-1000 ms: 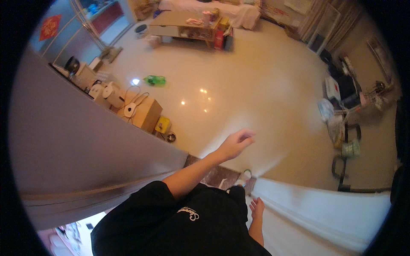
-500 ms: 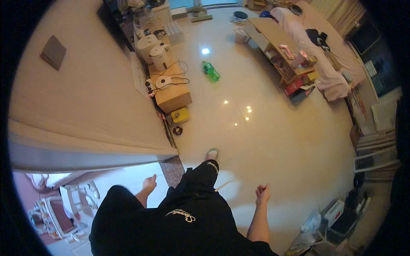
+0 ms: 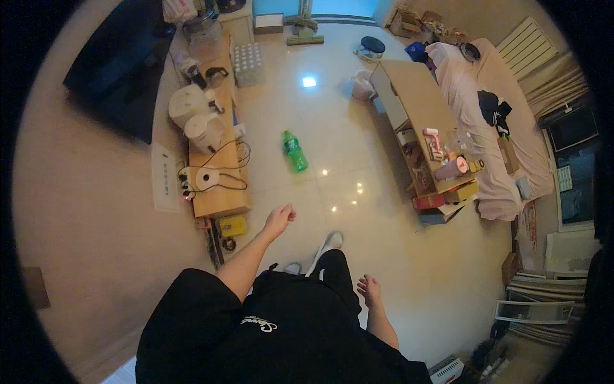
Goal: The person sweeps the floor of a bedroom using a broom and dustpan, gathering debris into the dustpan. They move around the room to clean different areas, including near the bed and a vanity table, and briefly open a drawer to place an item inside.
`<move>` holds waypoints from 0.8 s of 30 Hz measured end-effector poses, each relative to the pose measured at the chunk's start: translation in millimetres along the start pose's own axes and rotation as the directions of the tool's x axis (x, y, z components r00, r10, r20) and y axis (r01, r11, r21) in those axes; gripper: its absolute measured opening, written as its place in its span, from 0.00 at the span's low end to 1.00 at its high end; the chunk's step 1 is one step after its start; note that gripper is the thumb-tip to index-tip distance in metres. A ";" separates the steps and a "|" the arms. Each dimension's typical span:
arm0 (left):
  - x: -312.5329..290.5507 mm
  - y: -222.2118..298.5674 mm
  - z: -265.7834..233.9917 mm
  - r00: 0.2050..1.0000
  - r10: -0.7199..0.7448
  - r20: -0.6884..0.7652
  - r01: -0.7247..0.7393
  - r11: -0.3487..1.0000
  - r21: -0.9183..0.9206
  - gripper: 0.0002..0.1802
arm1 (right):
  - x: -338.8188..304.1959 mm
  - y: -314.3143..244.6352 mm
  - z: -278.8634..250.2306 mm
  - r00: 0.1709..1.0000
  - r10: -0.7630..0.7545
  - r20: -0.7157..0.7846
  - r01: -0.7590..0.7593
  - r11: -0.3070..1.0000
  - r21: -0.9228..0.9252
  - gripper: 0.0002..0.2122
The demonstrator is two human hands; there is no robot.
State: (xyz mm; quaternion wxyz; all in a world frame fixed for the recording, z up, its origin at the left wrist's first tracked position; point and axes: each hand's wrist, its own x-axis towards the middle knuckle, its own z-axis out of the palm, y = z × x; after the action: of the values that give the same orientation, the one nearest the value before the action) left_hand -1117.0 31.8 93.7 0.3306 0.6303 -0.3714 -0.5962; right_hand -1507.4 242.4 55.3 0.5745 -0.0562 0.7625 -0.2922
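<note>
My left hand (image 3: pixel 279 221) swings out ahead of my body over the tiled floor, with its fingers loosely curled in and nothing visible in them. Lower and closer to my side, my right hand (image 3: pixel 369 290) hangs with its fingers slightly bent and apart, empty too. A green plastic bottle (image 3: pixel 295 152) lies on its side on the floor ahead, nearest to my left hand but well apart from it. Neither hand touches anything.
Along the left wall runs a wooden cabinet (image 3: pixel 220 202) with white appliances and cables. A wooden coffee table (image 3: pixel 416 96) and a pink-covered sofa (image 3: pixel 499 198) stand on the right. A waste bin (image 3: pixel 362 88) is by the table. A yellow container (image 3: pixel 233 225) sits near the cabinet's end.
I have stepped forward past the wall's corner, so the bottle is closer. My left hand has swung forward and my right hand back toward my body.
</note>
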 end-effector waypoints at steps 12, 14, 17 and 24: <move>259.6 47.9 -15.8 0.857 -0.438 -0.273 0.408 0.899 -0.161 0.20 | 267.2 -503.8 142.0 0.980 -0.119 0.158 0.162 0.940 -0.299 0.19; 269.4 63.5 -30.4 0.790 -0.531 -0.307 0.507 0.847 -0.162 0.14 | 289.4 -611.4 200.6 0.949 -0.227 0.219 0.288 0.907 -0.307 0.18; 301.5 59.3 -32.7 0.619 -0.676 -0.399 0.570 0.737 -0.364 0.10 | 352.3 -743.7 275.9 0.873 -0.343 0.346 0.457 0.822 -0.339 0.17; 602.6 225.0 -27.4 0.705 -0.588 -0.398 0.538 0.808 -0.242 0.14 | 483.2 -899.3 330.6 0.872 -0.328 0.362 0.427 0.873 -0.236 0.14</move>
State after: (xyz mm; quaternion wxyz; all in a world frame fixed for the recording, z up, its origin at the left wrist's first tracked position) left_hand -1098.3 -602.3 -15.9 0.2433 0.8158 -0.0406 -0.5231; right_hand -1592.9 -827.3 50.7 0.6019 -0.3401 0.6723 -0.2646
